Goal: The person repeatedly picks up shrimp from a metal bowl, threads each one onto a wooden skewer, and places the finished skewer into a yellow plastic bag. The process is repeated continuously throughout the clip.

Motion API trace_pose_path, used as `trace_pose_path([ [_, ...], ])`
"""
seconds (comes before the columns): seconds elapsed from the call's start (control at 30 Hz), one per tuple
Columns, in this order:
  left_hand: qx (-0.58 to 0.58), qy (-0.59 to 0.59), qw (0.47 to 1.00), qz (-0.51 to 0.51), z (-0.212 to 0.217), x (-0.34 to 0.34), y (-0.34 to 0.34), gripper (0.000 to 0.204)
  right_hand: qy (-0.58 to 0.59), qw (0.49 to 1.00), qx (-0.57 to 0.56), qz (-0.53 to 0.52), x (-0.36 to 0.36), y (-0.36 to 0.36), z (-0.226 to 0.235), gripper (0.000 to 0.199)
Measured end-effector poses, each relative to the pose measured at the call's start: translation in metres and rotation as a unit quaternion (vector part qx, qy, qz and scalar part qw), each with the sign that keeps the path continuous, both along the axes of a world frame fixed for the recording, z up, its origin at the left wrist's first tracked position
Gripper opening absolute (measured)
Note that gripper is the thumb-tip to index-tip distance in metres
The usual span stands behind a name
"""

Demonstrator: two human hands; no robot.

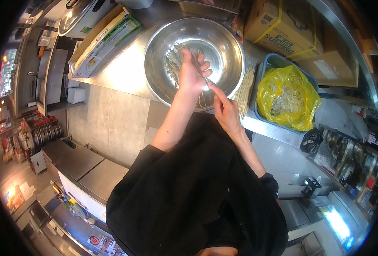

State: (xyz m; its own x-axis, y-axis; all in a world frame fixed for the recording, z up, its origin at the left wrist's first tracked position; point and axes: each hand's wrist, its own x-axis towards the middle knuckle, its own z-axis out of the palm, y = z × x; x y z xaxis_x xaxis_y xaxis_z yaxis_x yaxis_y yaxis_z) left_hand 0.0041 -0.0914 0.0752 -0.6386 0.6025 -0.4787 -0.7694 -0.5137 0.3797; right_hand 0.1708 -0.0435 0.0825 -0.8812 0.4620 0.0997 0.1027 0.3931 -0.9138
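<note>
A wide steel bowl [154, 40] stands on the counter before me. Grey raw shrimp [172, 62] with long thin feelers lie in its left part. Over the bowl, my left hand [191, 74] is turned palm up, its fingers curled round a greyish shrimp that they mostly hide. Close to its palm is my right hand [227, 113], at the bowl's near right rim. Its index finger reaches forward along a thin skewer, which is mostly hidden by the fingers. A bundle of bamboo skewers [243, 91] lies just right of the bowl.
Right of the skewers stands a blue-grey bin [258, 81] lined with a yellow bag [310, 104], holding pale translucent pieces. Cardboard boxes [283, 32] stand behind it. At the left of the steel counter [133, 64] are long film boxes [105, 42] and a large pot [76, 19].
</note>
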Motion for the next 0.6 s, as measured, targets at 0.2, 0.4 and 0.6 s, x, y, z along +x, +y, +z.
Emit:
trace_pose_path([
  [0.2, -0.005, 0.027, 1.0, 0.003, 0.001, -0.004, -0.003, 0.043, 0.018, 1.0, 0.014, -0.008, 0.0, -0.003, 0.001, 0.047],
  [0.4, -0.02, 0.036, 0.999, 0.019, 0.008, 0.002, 0.001, 0.042, 0.016, 1.0, -0.018, -0.014, -0.007, -0.005, 0.006, 0.054],
  [0.6, -0.026, 0.029, 0.999, -0.004, 0.009, 0.014, 0.004, 0.042, -0.023, 0.998, -0.044, -0.026, -0.012, -0.002, 0.015, 0.039],
])
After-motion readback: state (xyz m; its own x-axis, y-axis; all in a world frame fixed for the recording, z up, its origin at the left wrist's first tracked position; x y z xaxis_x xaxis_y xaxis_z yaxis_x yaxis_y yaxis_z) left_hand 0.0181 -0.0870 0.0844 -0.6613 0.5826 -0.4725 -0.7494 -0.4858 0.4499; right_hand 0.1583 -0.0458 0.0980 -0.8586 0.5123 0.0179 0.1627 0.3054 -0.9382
